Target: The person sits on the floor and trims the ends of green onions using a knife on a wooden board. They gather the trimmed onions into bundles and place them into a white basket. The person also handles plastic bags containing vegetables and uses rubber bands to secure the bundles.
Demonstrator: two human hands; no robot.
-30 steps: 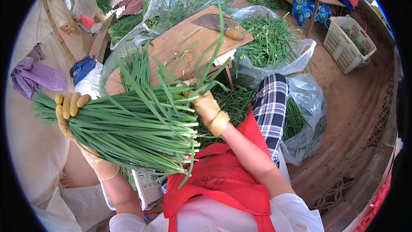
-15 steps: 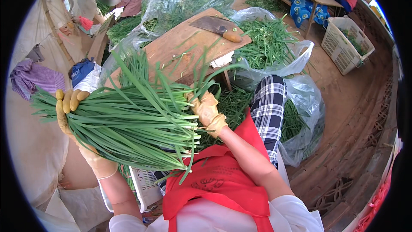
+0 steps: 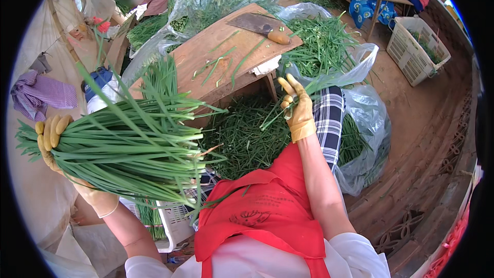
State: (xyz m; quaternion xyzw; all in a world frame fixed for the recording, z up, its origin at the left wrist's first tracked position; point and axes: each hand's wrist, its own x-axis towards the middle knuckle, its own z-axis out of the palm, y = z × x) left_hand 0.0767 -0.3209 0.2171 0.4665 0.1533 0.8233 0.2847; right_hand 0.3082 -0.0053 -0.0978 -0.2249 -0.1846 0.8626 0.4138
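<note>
My left hand (image 3: 53,133), in a yellowish glove, grips a thick bunch of garlic chives (image 3: 128,146) near its leafy end. The bunch lies sideways, its pale cut ends pointing right toward my lap. In my gloved right hand (image 3: 298,104) a few loose chive leaves (image 3: 271,117) are pinched between thumb and fingers, apart from the bunch. Two of its fingers stretch upward. Below that hand lies a heap of loose green leaves (image 3: 247,134). Ahead, a cleaver (image 3: 260,24) with a wooden handle rests on a wooden board (image 3: 213,62) strewn with stray leaves.
Plastic bags of greens (image 3: 321,46) stand beyond the board and by my right knee. A white basket (image 3: 175,221) holding bundled chives sits below my left arm. At far right stands a pale crate (image 3: 418,49). Two other people work at the far left and far right.
My right hand has moved from the bunch's cut ends up and right, carrying a few leaves away. My left hand and the bunch have shifted left.
</note>
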